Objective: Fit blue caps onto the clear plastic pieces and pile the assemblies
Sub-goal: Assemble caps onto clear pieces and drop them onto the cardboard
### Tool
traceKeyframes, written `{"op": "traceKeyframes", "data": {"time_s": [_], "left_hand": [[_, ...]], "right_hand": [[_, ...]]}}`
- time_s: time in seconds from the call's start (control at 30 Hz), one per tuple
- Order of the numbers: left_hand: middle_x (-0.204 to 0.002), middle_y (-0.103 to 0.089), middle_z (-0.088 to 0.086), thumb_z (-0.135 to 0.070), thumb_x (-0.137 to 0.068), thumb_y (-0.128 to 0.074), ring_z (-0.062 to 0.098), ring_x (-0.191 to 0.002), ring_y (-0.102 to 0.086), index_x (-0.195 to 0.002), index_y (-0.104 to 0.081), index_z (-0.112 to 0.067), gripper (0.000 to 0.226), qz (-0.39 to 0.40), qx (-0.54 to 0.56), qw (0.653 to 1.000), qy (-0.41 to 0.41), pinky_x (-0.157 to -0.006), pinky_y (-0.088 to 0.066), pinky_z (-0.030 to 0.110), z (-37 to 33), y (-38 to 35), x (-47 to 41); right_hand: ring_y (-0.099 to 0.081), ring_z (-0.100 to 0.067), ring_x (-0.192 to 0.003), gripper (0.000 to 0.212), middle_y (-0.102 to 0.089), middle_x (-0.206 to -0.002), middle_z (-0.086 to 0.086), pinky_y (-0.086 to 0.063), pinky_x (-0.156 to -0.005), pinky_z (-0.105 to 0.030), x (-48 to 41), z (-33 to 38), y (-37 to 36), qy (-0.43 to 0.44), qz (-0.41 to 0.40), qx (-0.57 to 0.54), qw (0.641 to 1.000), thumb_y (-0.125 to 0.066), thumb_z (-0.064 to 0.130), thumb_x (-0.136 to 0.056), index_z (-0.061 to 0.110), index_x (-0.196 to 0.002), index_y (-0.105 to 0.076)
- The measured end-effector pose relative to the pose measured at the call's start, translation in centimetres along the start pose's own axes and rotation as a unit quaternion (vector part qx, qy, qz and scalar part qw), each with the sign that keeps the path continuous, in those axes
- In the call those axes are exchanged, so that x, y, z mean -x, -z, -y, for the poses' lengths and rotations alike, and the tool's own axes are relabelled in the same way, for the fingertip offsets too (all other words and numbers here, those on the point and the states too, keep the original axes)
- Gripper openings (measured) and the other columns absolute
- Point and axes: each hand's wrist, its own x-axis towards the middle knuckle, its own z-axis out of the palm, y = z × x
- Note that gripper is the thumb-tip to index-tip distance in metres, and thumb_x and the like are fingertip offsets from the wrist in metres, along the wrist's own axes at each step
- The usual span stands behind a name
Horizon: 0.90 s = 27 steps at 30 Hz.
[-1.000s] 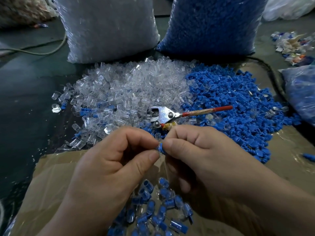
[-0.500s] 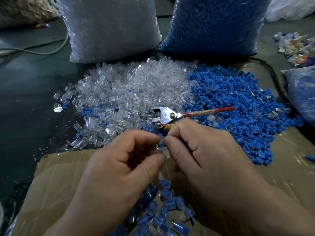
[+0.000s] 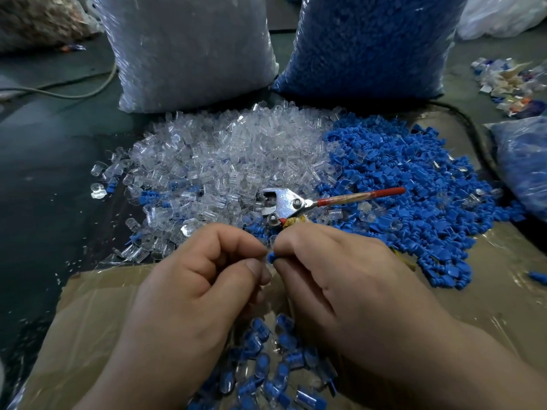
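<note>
left hand (image 3: 189, 294), cap (image 3: 271, 257), right hand (image 3: 352, 288) (touching)

Pliers (image 3: 284, 202) lie straight ahead — bare cardboard (image 3: 88, 335) at left.

An assembly workshop. A clear-piece sack (image 3: 189, 48) and a blue-cap sack (image 3: 367, 42) stand behind a clear heap (image 3: 231, 155) and a blue heap (image 3: 414, 179)

no readable text, labels or numbers
</note>
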Motion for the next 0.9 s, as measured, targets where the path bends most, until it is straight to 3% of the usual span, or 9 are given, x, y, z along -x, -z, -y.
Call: {"op": "traceKeyframes", "data": {"time_s": [0.07, 0.2, 0.27, 0.33, 0.43, 0.5, 0.6, 0.7, 0.9], "left_hand": [[-0.073, -0.073, 0.002, -0.05, -0.064, -0.068, 0.021, -0.064, -0.069, -0.09, -0.072, -0.038, 0.029, 0.022, 0.023, 0.999, -0.001, -0.058, -0.054, 0.038, -0.1, -0.1, 0.0], [-0.074, -0.072, 0.0, -0.036, -0.054, -0.086, 0.011, -0.063, -0.065, -0.088, -0.073, -0.04, 0.036, 0.031, 0.066, 0.997, 0.008, -0.056, -0.053, 0.021, 0.0, -0.4, -0.3], [-0.071, -0.072, 0.001, -0.031, -0.052, -0.088, 0.011, -0.062, -0.065, -0.084, -0.074, -0.038, 0.036, 0.019, 0.077, 0.997, 0.019, -0.054, -0.052, 0.02, 0.1, -0.3, -0.5], [-0.069, -0.071, 0.003, -0.042, -0.05, -0.083, 0.015, -0.061, -0.065, -0.085, -0.074, -0.034, 0.037, 0.014, 0.077, 0.997, 0.027, -0.056, -0.052, 0.027, 0.1, -0.3, -0.5], [-0.066, -0.069, 0.005, -0.043, -0.05, -0.081, 0.017, -0.059, -0.063, -0.082, -0.073, -0.03, 0.036, -0.013, 0.085, 0.995, 0.045, -0.058, -0.051, 0.035, 0.3, -0.1, -0.7], [-0.062, -0.067, 0.007, -0.029, -0.055, -0.083, 0.017, -0.053, -0.061, -0.08, -0.073, -0.028, 0.027, -0.015, 0.101, 0.993, 0.063, -0.052, -0.05, 0.03, 0.3, 0.2, -0.9], [-0.057, -0.064, 0.012, -0.015, -0.053, -0.091, 0.018, -0.045, -0.058, -0.074, -0.071, -0.025, 0.031, 0.007, 0.132, 0.988, 0.08, -0.043, -0.047, 0.021, 0.0, 0.3, -1.2], [-0.058, -0.064, 0.012, -0.029, -0.045, -0.085, 0.018, -0.047, -0.059, -0.071, -0.071, -0.025, 0.029, 0.013, 0.175, 0.98, 0.095, -0.042, -0.048, 0.022, -0.2, 0.2, -1.3], [-0.061, -0.066, 0.012, -0.03, -0.051, -0.075, 0.018, -0.044, -0.057, -0.071, -0.07, -0.025, 0.021, 0.002, 0.187, 0.975, 0.118, -0.041, -0.046, 0.021, -0.3, 0.1, -1.4]], "right_hand": [[-0.048, -0.011, -0.065, 0.022, -0.054, -0.077, 0.01, -0.039, -0.055, -0.031, 0.1, 0.0, 0.0, -0.004, -0.021, -0.002, 1.0, -0.039, 0.037, -0.095, 0.022, -0.092, -0.055], [-0.047, -0.011, -0.067, 0.023, -0.054, -0.079, 0.011, -0.038, -0.058, -0.031, 0.0, 0.0, -0.1, -0.015, -0.026, -0.003, 1.0, -0.04, 0.037, -0.094, 0.022, -0.092, -0.056], [-0.05, -0.012, -0.07, 0.023, -0.056, -0.083, 0.009, -0.042, -0.06, -0.033, 0.0, -0.2, -0.1, -0.005, -0.013, -0.014, 1.0, -0.041, 0.035, -0.096, 0.02, -0.095, -0.058], [-0.054, -0.014, -0.079, 0.022, -0.059, -0.091, 0.007, -0.046, -0.065, -0.036, 0.0, -0.4, -0.1, 0.015, -0.007, -0.016, 1.0, -0.043, 0.032, -0.095, 0.018, -0.101, -0.06], [-0.056, -0.014, -0.106, 0.029, -0.063, -0.112, 0.005, -0.05, -0.091, -0.034, -0.1, -1.1, -0.1, 0.032, -0.028, 0.052, 0.998, -0.046, 0.033, -0.092, 0.023, -0.116, -0.059], [-0.044, -0.015, -0.128, 0.046, -0.054, -0.134, 0.005, -0.037, -0.109, -0.038, -0.5, -2.2, 0.4, -0.036, -0.016, 0.139, 0.989, -0.044, 0.046, -0.09, 0.03, -0.133, -0.042], [-0.011, -0.02, -0.147, 0.075, -0.017, -0.158, 0.006, -0.008, -0.12, -0.039, -0.9, -4.4, 1.3, -0.171, 0.073, 0.215, 0.959, -0.036, 0.066, -0.084, 0.039, -0.146, -0.003], [-0.011, -0.021, -0.146, 0.082, -0.015, -0.158, 0.005, -0.002, -0.119, -0.038, -0.9, -5.8, 1.6, -0.173, 0.113, 0.256, 0.944, -0.022, 0.074, -0.079, 0.036, -0.149, -0.001], [-0.034, -0.02, -0.128, 0.078, -0.046, -0.135, 0.01, -0.021, -0.113, -0.04, -1.4, -5.6, 2.0, -0.16, 0.132, 0.274, 0.939, -0.021, 0.073, -0.073, 0.037, -0.142, -0.021]]}}
